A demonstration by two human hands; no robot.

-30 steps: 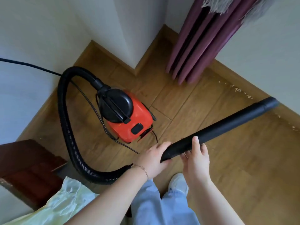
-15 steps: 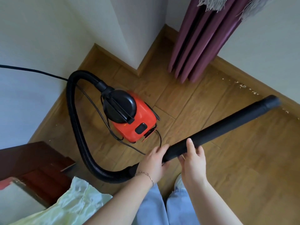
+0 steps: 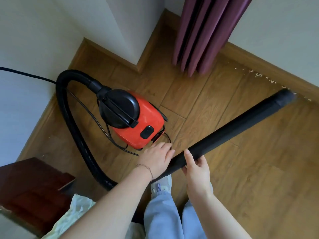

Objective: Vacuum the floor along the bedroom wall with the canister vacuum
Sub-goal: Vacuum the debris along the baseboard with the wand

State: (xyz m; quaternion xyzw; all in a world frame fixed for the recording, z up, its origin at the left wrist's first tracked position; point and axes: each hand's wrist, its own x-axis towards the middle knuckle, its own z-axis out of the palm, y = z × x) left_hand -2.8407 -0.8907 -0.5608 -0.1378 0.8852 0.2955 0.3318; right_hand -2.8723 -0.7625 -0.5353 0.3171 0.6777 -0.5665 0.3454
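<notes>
A red canister vacuum (image 3: 138,125) with a black lid stands on the wooden floor (image 3: 259,169). Its ribbed black hose (image 3: 72,121) loops left and down to a long black wand (image 3: 233,128). Both hands grip the wand's near end: my left hand (image 3: 156,160) lower down, my right hand (image 3: 196,168) just above it. The wand's open tip (image 3: 284,97) reaches the wooden skirting board (image 3: 276,66) at the right wall, where pale crumbs (image 3: 259,75) lie along the edge.
A purple curtain (image 3: 203,35) hangs to the floor in the corner. A white wall pillar (image 3: 131,23) juts out behind the vacuum. A black power cord (image 3: 25,75) runs left. Dark wooden furniture (image 3: 31,187) and pale cloth (image 3: 77,213) sit at lower left.
The wand tip has swung toward the skirting board and now sits by the crumbs. Both hands stay on the wand. The view has shifted slightly.
</notes>
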